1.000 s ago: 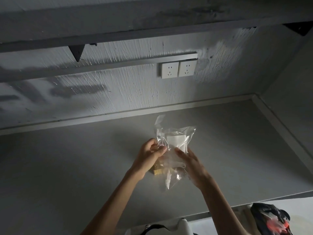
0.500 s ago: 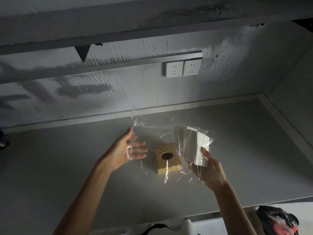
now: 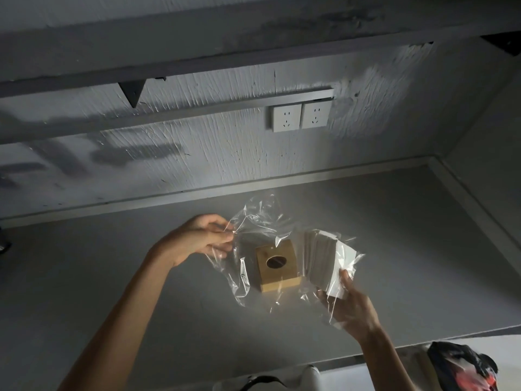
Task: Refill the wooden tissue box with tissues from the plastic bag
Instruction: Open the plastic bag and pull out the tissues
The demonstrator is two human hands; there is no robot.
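1. The wooden tissue box [image 3: 277, 266] sits on the grey counter [image 3: 141, 277], roughly in the middle of the view, with its oval hole facing up. It's seen partly through clear plastic.
2. The left hand [image 3: 201, 238] is held up above the counter, to the left of the box. Its fingers [image 3: 222, 235] are curled in, and thumb and fingertips pinch one edge of the plastic bag [image 3: 259, 221] (the crinkly transparent kind, so it's hard to trace exactly where it ends).
3. The bag is stretched between both hands and drapes over the box area. I can't tell if it actually touches the box.
4. The right hand [image 3: 351, 306] is lower and to the right of the box, palm up, closed on the stack of tissues [image 3: 324, 261]. The thumb [image 3: 345, 277] presses on the near end of the stack. The other fingers are underneath, so I can't see how they sit.
5. The tissues look white, fanned a bit, and tilted up towards the wall. Plastic still seems wrapped around at least part of the stack.
6. Behind it all is a rough grey wall [image 3: 197, 153] with two white sockets [image 3: 300, 117] side by side.
7. At the bottom right corner is something black and red [image 3: 462, 368] (too blurry to identify).
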